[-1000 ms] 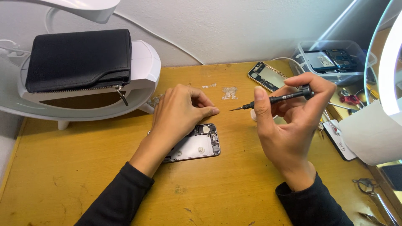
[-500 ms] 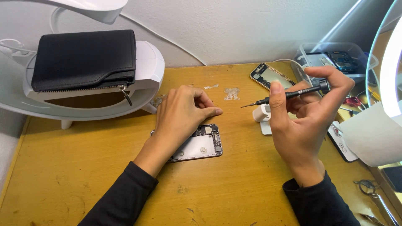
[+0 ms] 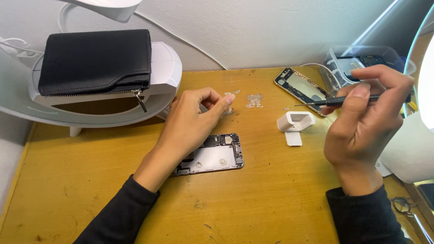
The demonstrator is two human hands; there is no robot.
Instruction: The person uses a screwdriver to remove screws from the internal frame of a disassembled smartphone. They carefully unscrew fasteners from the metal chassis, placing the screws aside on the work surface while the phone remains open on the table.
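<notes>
Left hand (image 3: 192, 118) hovering over the yellow wooden surface (image 3: 253, 194), fingers loosely curled, thumb and forefinger nearly pressed together at the tips; whether a tiny part sits between them cannot be told. Just below the wrist, an opened phone shell (image 3: 212, 154) lying flat: thin, rectangular, pale brushed metal with dark circuitry along its upper end. Partly covered by the left forearm in a black sleeve.

Right hand (image 3: 364, 119) raised at the right, pinching a slim black screwdriver (image 3: 348, 100) between thumb and fingers, thin metal tip pointing left and held level, clear of the surface. Beneath that tip, a small white plastic holder (image 3: 296, 122), boxy with a hollow top, standing on a flat white tab. Behind it, a second phone frame (image 3: 302, 88), gold-edged with a glassy grey middle, lying at a slant near the wall. Clear plastic tray (image 3: 343, 56) with rounded corners further back, dark parts inside.

Small patches of crinkled clear tape (image 3: 254, 100) stuck to the wood between the hands. At the left, a black textured zip wallet (image 3: 96, 61) with a metal pull, resting on a smooth white curved stand (image 3: 165, 72). Surface scuffed and stained, with dark specks near the front edge.
</notes>
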